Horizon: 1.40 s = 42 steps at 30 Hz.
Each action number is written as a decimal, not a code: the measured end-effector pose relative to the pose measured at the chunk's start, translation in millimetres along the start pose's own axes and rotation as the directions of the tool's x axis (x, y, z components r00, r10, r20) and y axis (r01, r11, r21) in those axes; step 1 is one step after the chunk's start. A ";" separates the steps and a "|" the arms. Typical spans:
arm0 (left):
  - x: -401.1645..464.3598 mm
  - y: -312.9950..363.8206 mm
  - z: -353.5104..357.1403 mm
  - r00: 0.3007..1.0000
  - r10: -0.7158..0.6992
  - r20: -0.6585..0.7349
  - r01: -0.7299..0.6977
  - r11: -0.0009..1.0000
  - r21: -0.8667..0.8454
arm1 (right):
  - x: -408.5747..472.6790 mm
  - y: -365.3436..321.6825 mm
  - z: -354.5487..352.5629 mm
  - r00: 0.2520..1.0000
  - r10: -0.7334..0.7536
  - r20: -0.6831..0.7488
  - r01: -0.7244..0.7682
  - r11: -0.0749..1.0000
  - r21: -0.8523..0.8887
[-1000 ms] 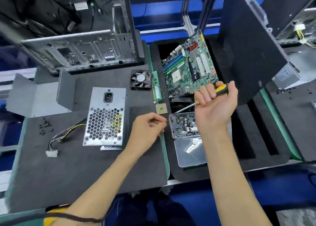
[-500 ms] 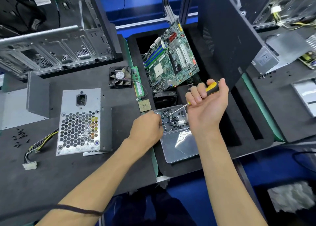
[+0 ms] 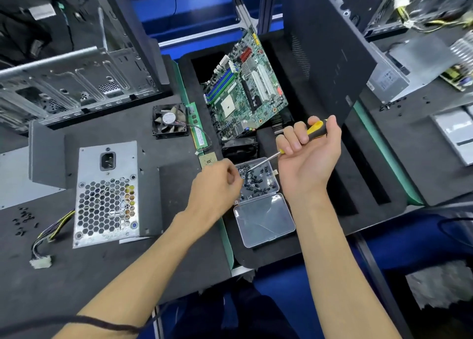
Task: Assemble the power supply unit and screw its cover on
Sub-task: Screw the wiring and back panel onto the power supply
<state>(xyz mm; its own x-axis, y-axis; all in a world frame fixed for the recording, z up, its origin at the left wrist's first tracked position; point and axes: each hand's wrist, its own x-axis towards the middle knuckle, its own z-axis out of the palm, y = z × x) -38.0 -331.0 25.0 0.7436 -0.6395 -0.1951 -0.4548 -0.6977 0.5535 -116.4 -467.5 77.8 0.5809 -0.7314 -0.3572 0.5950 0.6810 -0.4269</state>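
Observation:
The silver power supply unit (image 3: 107, 195) lies on the dark foam mat at left, honeycomb grille up, with its cable bundle (image 3: 48, 233) trailing to the left. A clear plastic box of small black screws (image 3: 258, 182) sits open between my hands, its lid (image 3: 265, 219) folded toward me. My left hand (image 3: 217, 182) hovers at the box's left edge with fingers curled together; whether it pinches a screw is hidden. My right hand (image 3: 309, 154) grips a yellow-and-black screwdriver (image 3: 316, 128) whose tip points down into the screws.
A computer case frame (image 3: 71, 77) stands at back left. A fan (image 3: 170, 121), RAM stick (image 3: 198, 128) and CPU chip (image 3: 208, 160) lie behind the box, and a motherboard (image 3: 245, 87) leans in the foam tray. Loose screws (image 3: 24, 219) lie at far left. A black panel (image 3: 325, 46) stands right.
My left hand moved right from the mat to the edge of the screw box. The screwdriver tip dropped into the screws. The view shifted right.

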 end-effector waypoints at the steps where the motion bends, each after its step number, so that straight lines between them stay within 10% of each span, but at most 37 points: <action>1: -0.6 0.7 -5.0 0.997 -0.080 -0.006 0.076 0.970 -0.232 | 0.2 -0.2 1.7 1.000 0.007 0.001 -0.007 1.000 0.023; 4: -6.2 5.5 -28.0 0.941 -0.265 0.209 0.311 0.435 -0.845 | -0.2 2.3 9.7 0.999 0.012 0.032 -0.015 0.996 0.087; 7: -13.6 9.7 -53.0 0.871 -0.256 0.420 0.410 -0.092 -0.907 | -2.3 8.8 21.6 0.996 0.012 0.093 -0.025 0.990 0.135; 11: -25.6 12.6 -80.1 0.853 -0.211 0.478 0.392 -0.346 -0.852 | -7.2 21.5 39.7 0.988 0.005 0.157 -0.028 0.989 0.146; 32: -63.0 -30.5 -148.1 0.894 -0.293 0.338 0.185 -0.445 -0.876 | -50.8 91.9 104.0 0.931 0.043 0.362 -0.074 0.995 0.072; 42: -76.3 -46.2 -155.8 0.922 -0.366 0.128 0.114 -0.060 -0.992 | -66.8 104.6 117.4 0.919 0.002 0.393 -0.015 0.999 0.029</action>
<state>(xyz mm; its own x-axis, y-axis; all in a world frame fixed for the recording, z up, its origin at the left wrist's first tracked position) 2.6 -199.7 140.5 0.7890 -0.3751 -0.4865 0.5983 0.2892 0.7473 -27.7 -343.2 154.5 0.7538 -0.6571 -0.0027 0.6022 0.6925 -0.3971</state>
